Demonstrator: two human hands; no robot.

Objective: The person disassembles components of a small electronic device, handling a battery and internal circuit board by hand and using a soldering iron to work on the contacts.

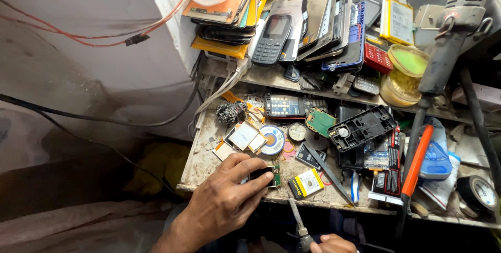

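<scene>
Left hand point(224, 198): fingers pinch a small circuit board point(267, 175) on the workbench point(201, 164).
Right hand point(334, 244): at five o'clock, closed around a screwdriver point(297, 224).

left hand point(225, 201), right hand point(332, 244), bare forearm, no sleeves

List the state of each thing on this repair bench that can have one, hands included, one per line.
left hand: closed on the small circuit board, pressing it to the bench edge
small circuit board: bare, pinched between fingers
right hand: gripping a metal tool
metal tool: tip raised toward the board, not touching
black phone shell: opened, lying inside up
keypad phone: intact, screen dark
yellow paste tub: uncovered
</scene>
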